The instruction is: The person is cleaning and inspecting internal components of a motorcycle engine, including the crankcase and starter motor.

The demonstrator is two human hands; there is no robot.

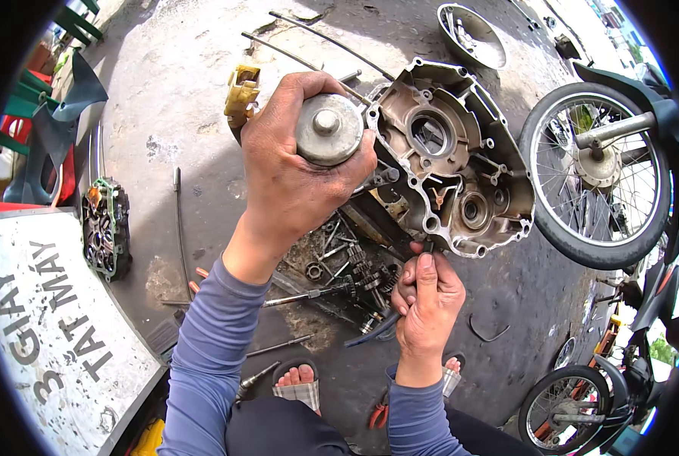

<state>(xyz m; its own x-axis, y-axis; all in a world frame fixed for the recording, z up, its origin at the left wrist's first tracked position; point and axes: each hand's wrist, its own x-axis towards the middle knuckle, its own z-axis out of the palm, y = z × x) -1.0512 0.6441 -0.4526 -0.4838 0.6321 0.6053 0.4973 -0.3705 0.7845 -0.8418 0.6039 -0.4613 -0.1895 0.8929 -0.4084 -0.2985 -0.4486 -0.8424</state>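
My left hand point(278, 171) is wrapped round a grey metal canister point(329, 133) with a round knob in its middle. A yellowish fitting point(242, 90) sticks out past my knuckles; I cannot tell whether it joins the canister. To the right, an open engine crankcase half point(411, 156) stands with its hollow side up, showing round bearing holes. Just below its lower edge my right hand point(429, 300) is closed on a thin dark hose point(377, 329), whose bluish end hangs out to the left. What lies inside that fist is partly hidden.
Gears and shafts point(362, 270) lie heaped below the crankcase. A greasy engine part point(105, 228) sits left, beside a white sign board point(58, 319). A metal bowl point(472, 36) holds parts at the back. Motorbike wheels point(598, 175) stand right; red-handled pliers point(379, 414) lie near my feet.
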